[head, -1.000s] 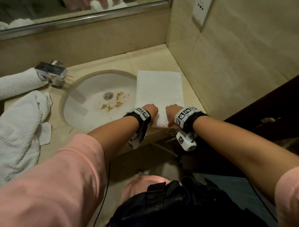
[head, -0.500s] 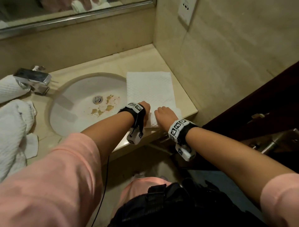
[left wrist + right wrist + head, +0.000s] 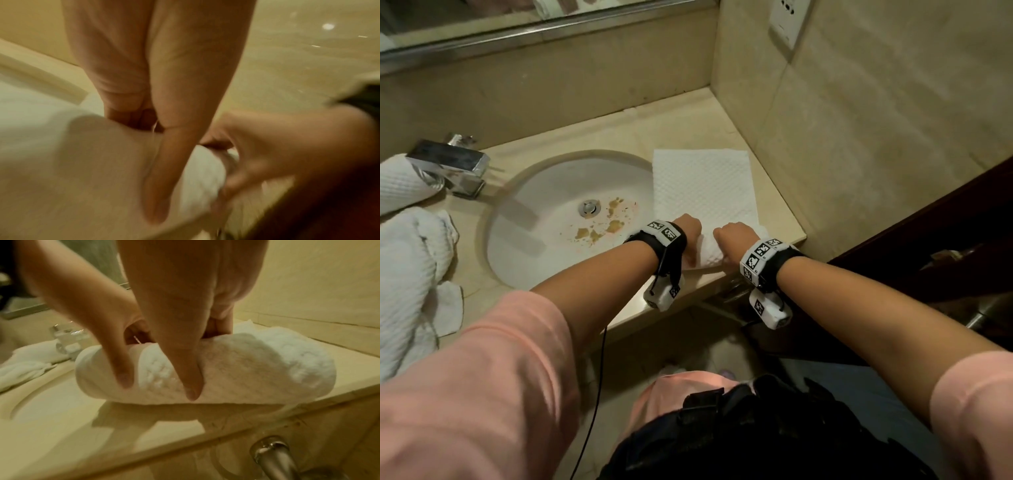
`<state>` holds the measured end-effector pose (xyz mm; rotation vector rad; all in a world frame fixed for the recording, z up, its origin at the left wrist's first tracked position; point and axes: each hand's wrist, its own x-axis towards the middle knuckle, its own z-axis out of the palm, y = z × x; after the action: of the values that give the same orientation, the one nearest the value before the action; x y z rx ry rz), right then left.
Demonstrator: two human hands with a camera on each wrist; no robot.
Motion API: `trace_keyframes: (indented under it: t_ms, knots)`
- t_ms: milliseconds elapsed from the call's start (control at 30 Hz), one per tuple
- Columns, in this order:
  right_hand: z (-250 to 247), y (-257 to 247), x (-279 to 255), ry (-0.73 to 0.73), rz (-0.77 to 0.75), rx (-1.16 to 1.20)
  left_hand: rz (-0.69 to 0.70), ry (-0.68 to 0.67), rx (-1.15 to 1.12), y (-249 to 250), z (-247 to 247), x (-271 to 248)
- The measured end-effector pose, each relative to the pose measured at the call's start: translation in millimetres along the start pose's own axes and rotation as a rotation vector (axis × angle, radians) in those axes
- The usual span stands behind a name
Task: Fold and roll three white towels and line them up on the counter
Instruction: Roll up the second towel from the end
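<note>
A white towel lies folded flat on the counter right of the sink, and its near end is rolled up. My left hand and right hand grip that roll side by side. In the right wrist view the roll has both thumbs on its front and the fingers curled behind it. The left wrist view is blurred; it shows my left thumb against the roll. A rolled towel and a crumpled towel lie left of the sink.
The sink basin with brown stains sits left of the flat towel, with a chrome faucet beyond it. The wall with a socket closes the counter's right side. A metal handle sticks out below the counter edge.
Both hands have rolled the towel's near end away from the counter edge, so the roll is thicker and the flat part shorter. The head view has shifted a little.
</note>
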<state>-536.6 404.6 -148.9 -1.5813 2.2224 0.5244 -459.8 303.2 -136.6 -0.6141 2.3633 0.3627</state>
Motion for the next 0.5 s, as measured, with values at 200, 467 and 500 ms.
trace_keyframes:
  t_ms: [200,467,500]
  knots:
    - [-17,13,23,-0.134,0.028,0.068,0.074,0.213,0.188,3,21,-2]
    - [-20,27,39,-0.163,0.1,0.217,0.211,0.284,0.272,10,24,-5]
    - [-21,28,41,-0.173,0.109,0.224,0.199,0.285,0.295,12,25,-4]
